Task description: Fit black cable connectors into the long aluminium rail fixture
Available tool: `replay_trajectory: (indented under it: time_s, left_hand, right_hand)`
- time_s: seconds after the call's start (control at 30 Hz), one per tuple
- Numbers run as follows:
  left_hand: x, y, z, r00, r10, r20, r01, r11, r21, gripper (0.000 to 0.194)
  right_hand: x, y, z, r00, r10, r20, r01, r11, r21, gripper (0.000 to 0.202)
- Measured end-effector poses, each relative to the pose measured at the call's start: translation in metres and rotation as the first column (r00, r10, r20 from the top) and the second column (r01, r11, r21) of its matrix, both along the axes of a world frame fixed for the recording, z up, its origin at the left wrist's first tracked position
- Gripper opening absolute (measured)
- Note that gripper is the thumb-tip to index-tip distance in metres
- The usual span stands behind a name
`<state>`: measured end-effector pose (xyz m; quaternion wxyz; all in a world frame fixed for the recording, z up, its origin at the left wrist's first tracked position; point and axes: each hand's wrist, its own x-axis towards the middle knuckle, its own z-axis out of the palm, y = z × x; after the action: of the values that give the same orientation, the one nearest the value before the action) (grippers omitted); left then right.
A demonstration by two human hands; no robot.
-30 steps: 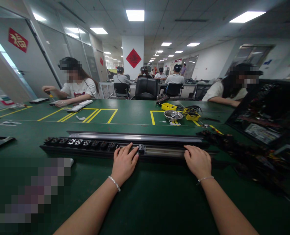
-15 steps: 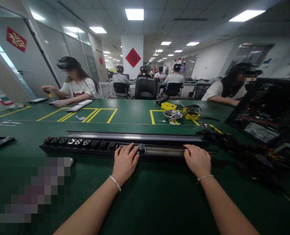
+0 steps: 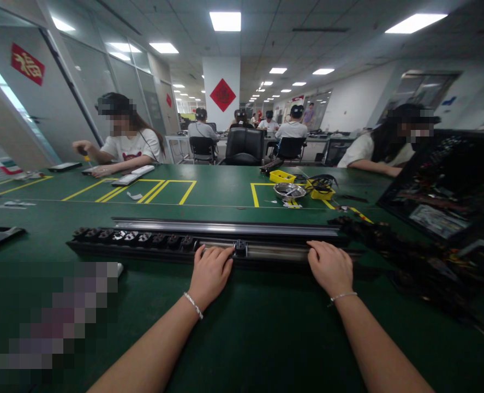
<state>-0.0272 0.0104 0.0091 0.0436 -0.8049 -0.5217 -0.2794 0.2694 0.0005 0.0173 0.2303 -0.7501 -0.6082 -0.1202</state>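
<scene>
A long black power strip housing [image 3: 278, 252] lies across the table before me, its channel facing up. Several black socket modules [image 3: 159, 240] sit in a row in its left part. A single socket module [image 3: 240, 247] stands apart in the channel near the middle. My left hand [image 3: 212, 270] is over the channel, fingers bent and closed in, its fingertips against the left side of that module. The thumb's contact is partly hidden. My right hand [image 3: 332, 266] holds the housing's near edge further right, fingers curled over it. Behind lies a long metal cover strip [image 3: 225, 227].
Dark cables and parts [image 3: 413, 262] are heaped at right beside a tilted black panel [image 3: 442, 180]. A metal bowl [image 3: 290, 191] and yellow bins [image 3: 281, 176] stand further back. Co-workers sit at left [image 3: 129, 142] and right [image 3: 384, 142]. A blurred-out object lies front left.
The single socket module has slid slightly to the right along the channel with my left hand. My left fingers are drawn closer together. The right hand keeps its place on the housing.
</scene>
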Motion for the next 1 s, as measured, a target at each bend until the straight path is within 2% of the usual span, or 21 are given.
replay_trajectory:
  time_s: [0.3, 1.0]
  left_hand:
    - [0.0003, -0.0003, -0.0015, 0.999, -0.001, -0.046, 0.002, 0.999, 0.033, 0.03]
    - [0.0019, 0.0004, -0.0012, 0.997, -0.002, -0.071, 0.002, 1.0, 0.001, 0.034]
  right_hand:
    - [0.0013, 0.0019, -0.0029, 1.0, -0.004, 0.012, 0.003, 1.0, 0.018, 0.035]
    - [0.0003, 0.003, -0.0036, 1.0, 0.006, -0.03, -0.005, 0.999, 0.033, 0.038]
